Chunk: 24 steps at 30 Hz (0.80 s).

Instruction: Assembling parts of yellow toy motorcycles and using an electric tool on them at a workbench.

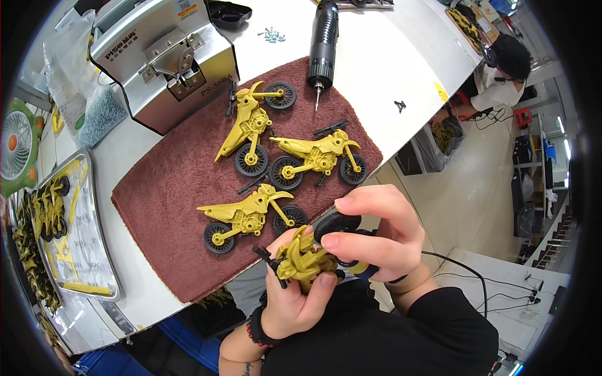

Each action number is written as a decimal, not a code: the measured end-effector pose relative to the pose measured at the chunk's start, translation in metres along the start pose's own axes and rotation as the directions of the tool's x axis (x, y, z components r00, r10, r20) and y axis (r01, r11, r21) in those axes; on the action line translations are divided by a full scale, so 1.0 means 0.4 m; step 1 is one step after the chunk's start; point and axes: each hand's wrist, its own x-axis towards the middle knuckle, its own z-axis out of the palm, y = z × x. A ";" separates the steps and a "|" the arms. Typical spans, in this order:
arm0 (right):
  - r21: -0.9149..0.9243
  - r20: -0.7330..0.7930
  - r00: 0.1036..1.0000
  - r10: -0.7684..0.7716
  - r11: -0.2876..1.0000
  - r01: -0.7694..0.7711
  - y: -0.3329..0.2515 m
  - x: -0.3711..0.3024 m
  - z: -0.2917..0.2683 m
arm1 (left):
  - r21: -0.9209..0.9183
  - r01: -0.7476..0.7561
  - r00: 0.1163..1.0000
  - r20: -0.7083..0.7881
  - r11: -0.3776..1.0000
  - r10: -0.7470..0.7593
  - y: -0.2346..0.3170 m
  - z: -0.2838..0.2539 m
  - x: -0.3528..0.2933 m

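My left hand (304, 308) is closed around a yellow toy motorcycle (305, 262), with its black handlebar pointing left. My right hand (392, 230) pinches a black toy wheel (337, 225) between thumb and fingers, right at the end of the motorcycle's fork. Whether the wheel is fixed to the fork cannot be told. Below the right fingers shows part of a dark cylinder with a yellow band (360, 269), mostly hidden by that hand. Three more yellow toy motorcycles with black wheels, the nearest one (244, 216) just beyond my hands, lie on a brown cloth (169, 219).
A black electric screwdriver (322, 50) lies at the cloth's far edge. Left of it stand a metal screw-feeding machine (166, 56) and loose screws (272, 35). A metal tray (113, 276) of yellow parts is at far left, near a green fan (19, 147). A co-worker (501, 75) sits at right.
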 end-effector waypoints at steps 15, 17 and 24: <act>0.038 -0.057 0.997 0.061 0.998 -0.059 -0.005 -0.011 0.000 | -0.190 0.031 0.999 0.031 0.981 -0.026 0.016 0.005 0.020; 0.046 -0.071 0.994 0.086 0.995 -0.083 -0.011 -0.012 0.001 | -0.122 -0.019 0.998 0.060 0.992 0.027 0.020 0.001 0.025; 0.219 -0.038 0.966 0.255 0.945 -0.241 -0.009 -0.005 -0.002 | -0.108 -0.033 0.999 0.030 0.994 0.037 0.022 0.007 0.035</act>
